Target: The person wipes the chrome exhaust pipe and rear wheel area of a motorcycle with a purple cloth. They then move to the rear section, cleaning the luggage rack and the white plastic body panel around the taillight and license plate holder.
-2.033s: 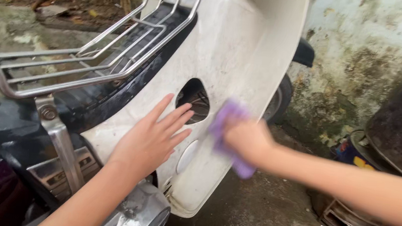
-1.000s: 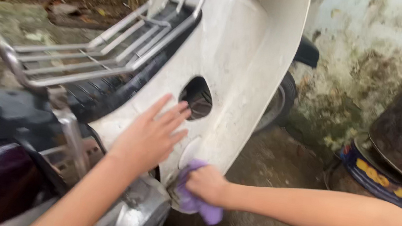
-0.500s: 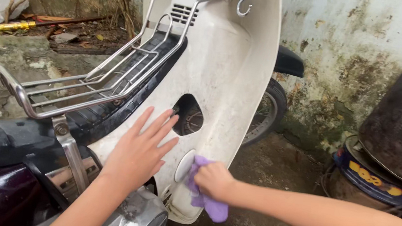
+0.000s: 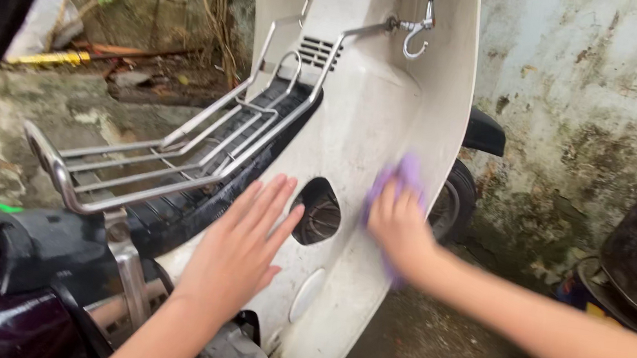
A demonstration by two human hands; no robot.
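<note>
Right hand (image 4: 400,227) raised purple cloth (image 4: 405,176) up upright panel (image 4: 368,153)

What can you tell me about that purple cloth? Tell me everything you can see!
The purple cloth is a small, soft-looking rag, light violet in colour. It is crumpled under the right hand, whose fingers press it flat against the white scooter panel. Only its top edge above the fingertips and a sliver below the hand show; the rest is hidden. It sits to the right of the dark oval hole in the panel, near the panel's right edge. Whether it is wet cannot be told.
</note>
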